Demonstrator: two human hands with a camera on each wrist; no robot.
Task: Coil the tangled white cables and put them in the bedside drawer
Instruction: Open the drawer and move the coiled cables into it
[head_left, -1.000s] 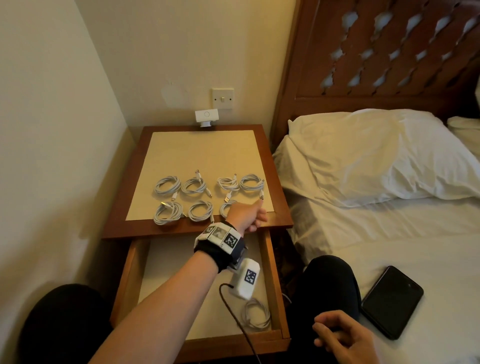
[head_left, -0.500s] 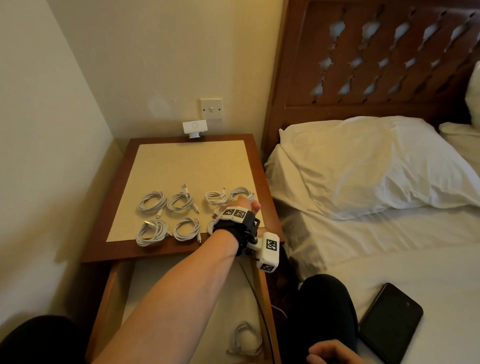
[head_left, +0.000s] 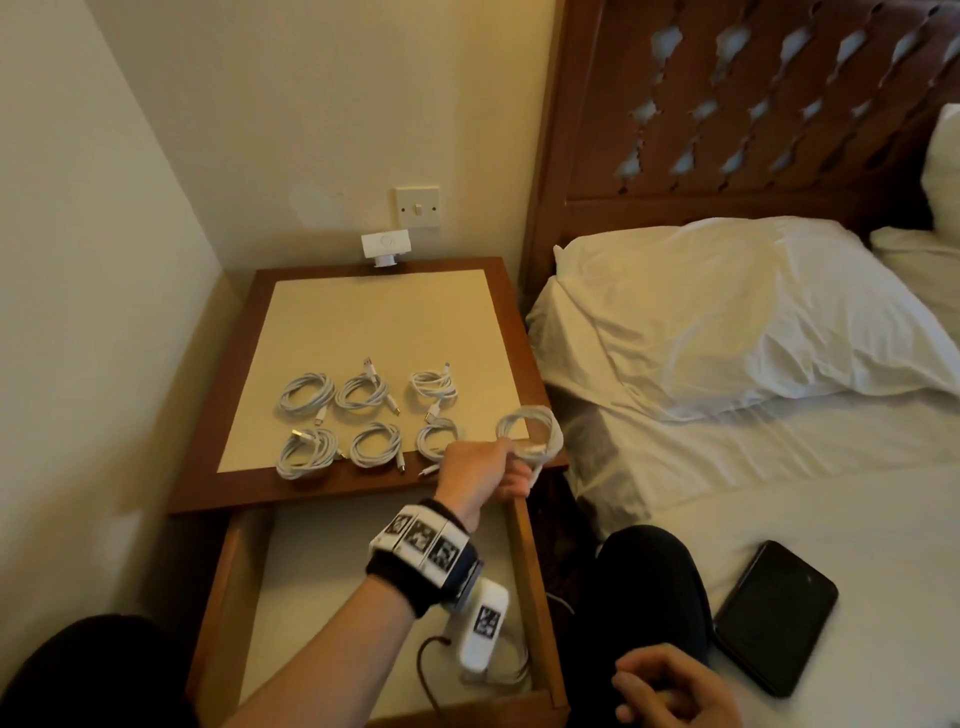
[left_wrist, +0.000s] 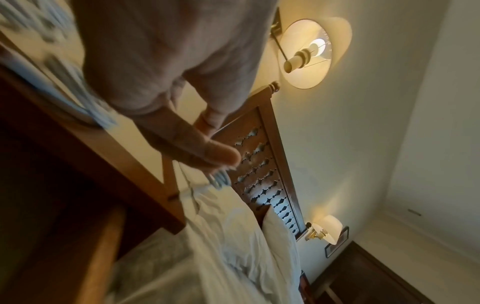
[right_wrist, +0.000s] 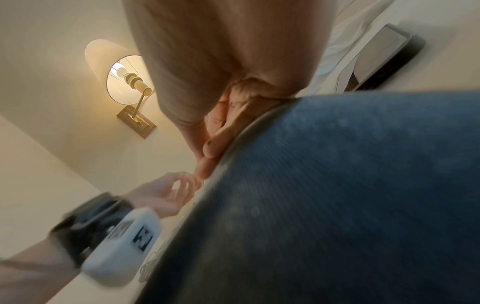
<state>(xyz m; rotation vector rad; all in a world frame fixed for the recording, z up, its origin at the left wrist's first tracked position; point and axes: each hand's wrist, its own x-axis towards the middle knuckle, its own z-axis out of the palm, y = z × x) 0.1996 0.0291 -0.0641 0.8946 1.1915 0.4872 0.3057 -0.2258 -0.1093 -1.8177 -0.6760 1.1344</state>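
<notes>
Now the coil (head_left: 532, 434) hangs from the left hand (head_left: 480, 475), fingers curled through its loops, over the nightstand's (head_left: 332, 491) front right corner, above the open drawer (head_left: 524, 566). It looks light and limp, apt to spring loose, so holding across all the loops seems wise. Six coils (head_left: 363, 423) lie along the top's front edge. One (head_left: 498, 670) rests in the drawer. Right hand (head_left: 670, 693) lies loosely curled, empty, on a knee.

Six coiled white cables (head_left: 363, 418) lie in 2 rows of 3 near my nightstand top's (head_left: 374, 322) front edge. A 7th coil (head_left: 535, 434) hangs in my left hand (head_left: 480, 475) over the front-right corner. Another coil (head_left: 506, 670) sits in the open drawer's (head_left: 530, 587) front-right corner.
</notes>
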